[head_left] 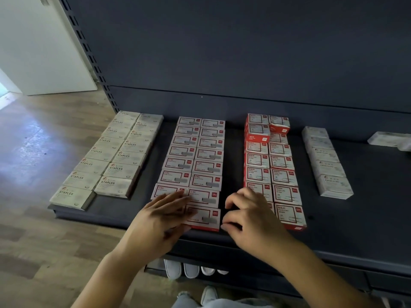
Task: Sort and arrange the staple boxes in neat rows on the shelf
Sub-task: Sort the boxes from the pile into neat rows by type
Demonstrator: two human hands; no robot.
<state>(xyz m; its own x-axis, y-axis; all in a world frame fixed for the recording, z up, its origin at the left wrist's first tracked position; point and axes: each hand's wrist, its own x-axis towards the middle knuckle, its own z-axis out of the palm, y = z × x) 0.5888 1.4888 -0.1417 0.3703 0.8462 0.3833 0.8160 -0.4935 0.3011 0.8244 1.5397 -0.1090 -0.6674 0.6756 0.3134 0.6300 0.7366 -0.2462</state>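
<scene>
Taking the double row of red-bordered white staple boxes (pixel 195 161) as the landmark: bare lanes of dark grey metal shelf (pixel 367 218) run down both its sides, wide enough for a hand. Grey STAPLES cartons (pixel 111 158) wall off the left lane, red paper-clip boxes (pixel 271 165) the right one. Behind it, the upright dark back panel (pixel 244 52) blocks the way.

Dim shelf (pixel 355 230), daylight glare on left floor (pixel 33 147), wide-angle bending, soft blur.

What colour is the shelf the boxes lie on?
Dark blue-grey shelf, clearest in the head view.
</scene>
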